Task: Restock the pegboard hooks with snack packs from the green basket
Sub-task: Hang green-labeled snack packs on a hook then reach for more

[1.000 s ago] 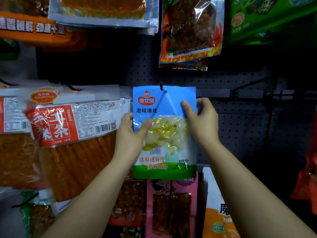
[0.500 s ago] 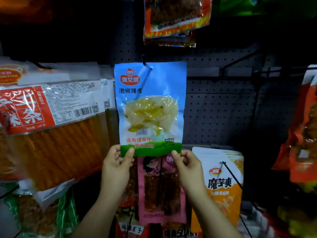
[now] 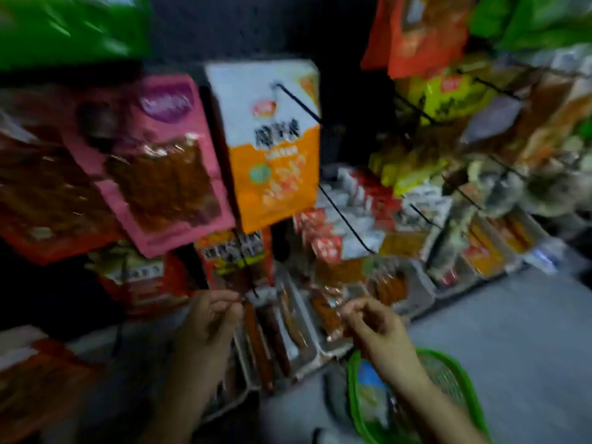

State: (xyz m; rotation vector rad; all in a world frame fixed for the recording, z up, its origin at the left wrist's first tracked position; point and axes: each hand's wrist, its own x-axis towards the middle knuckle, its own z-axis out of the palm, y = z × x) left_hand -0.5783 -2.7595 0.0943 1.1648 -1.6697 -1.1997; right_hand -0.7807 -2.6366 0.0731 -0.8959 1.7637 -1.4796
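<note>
The view is blurred and tilted down. The green basket (image 3: 464, 376) sits on the grey floor at the lower right, with a blue-and-white snack pack (image 3: 370, 392) lying inside. My left hand (image 3: 211, 315) and my right hand (image 3: 374, 322) hang in front of the low shelf trays, fingers loosely curled, holding nothing. My right hand is just above the basket's left rim. A bare black pegboard hook (image 3: 346, 219) sticks out above my hands. The blue pack I hung is out of view.
An orange-and-white pack (image 3: 275, 174) and a pink pack (image 3: 169, 174) hang on hooks above my left hand. Trays of sausage snacks (image 3: 272, 341) line the bottom shelf. More packs hang at the right (image 3: 448, 100). Grey floor (image 3: 512, 331) lies to the right.
Both hands let go of the hanging blue pack and dropped down. My head swung down and right, bringing the lower shelf and the green basket into view.
</note>
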